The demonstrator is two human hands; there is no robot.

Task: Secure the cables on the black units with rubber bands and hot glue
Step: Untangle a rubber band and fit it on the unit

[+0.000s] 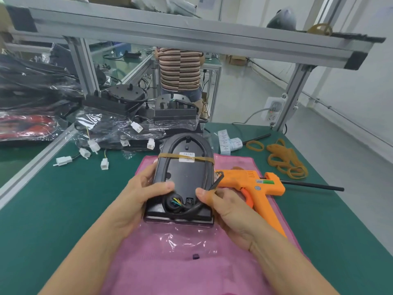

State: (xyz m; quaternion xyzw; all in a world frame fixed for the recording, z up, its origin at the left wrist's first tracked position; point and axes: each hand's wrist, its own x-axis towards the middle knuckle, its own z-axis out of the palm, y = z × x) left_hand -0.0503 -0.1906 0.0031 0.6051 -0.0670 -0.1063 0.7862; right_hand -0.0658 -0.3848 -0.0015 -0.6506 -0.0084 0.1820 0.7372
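A black unit [187,175] lies back-up over a pink plastic sheet [180,258]. A black cable [165,165] loops round its back, and a tan rubber band [204,159] crosses the upper part over a white label. My left hand [136,194] grips the unit's left edge, thumb on top. My right hand [225,209] holds the lower right corner and pinches the cable near its exit, where coloured wires show. An orange hot glue gun [255,184] lies on the sheet just right of the unit, untouched.
Loose rubber bands [285,160] lie on the green mat [63,209] at right, with a black rod [312,185] behind the gun. More black units [176,111] and bagged cables with white connectors [93,145] crowd the back left. A person in a striped shirt [180,69] stands beyond the frame.
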